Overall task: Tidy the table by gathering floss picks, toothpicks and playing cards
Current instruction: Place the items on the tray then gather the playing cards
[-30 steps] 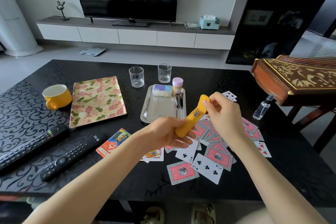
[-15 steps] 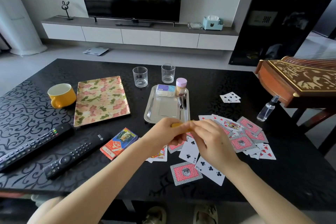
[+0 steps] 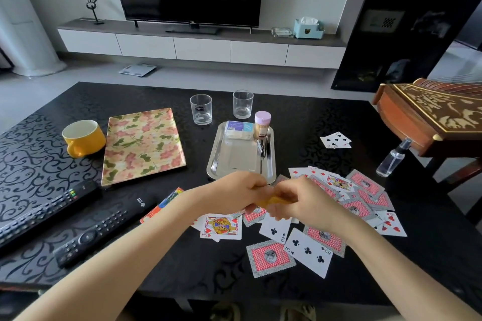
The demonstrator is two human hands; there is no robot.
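Moved: a second ago the yellow case (image 3: 273,200) was held up above the cards with the right hand at its top end; now both hands have come down and closed over it, low above the spread
Table (image 3: 182,276): black with a swirling pattern, everything below sits on it
Wooden instrument (image 3: 430,117): carved and gilded, on its stand past the table's right edge
Floral tray (image 3: 143,143): lies flat on the left half of the table, between the yellow mug (image 3: 83,138) and the steel tray
Steel tray (image 3: 242,156): centre of the table, just beyond the hands; at its far end sit a white and blue floss box (image 3: 239,130) and, touching it on the right, a toothpick jar (image 3: 262,125) with a pink lid
Remotes (image 3: 47,208): two, side by side at the near left
Playing cards (image 3: 307,251): scattered loose under and to the right of the hands, some face up, some face down; a small separate pile (image 3: 336,140) lies farther back
Left hand (image 3: 234,193): fingers curled round the yellow case
Right hand (image 3: 307,200): knuckles up, fingers curled onto the case's other end, touching the left hand
Yellow case: only a sliver shows between the two hands
Card box (image 3: 161,204): half hidden behind the left forearm
Glasses (image 3: 200,109): two, standing behind the steel tray
Spray bottle (image 3: 392,159): clear, at the right edge
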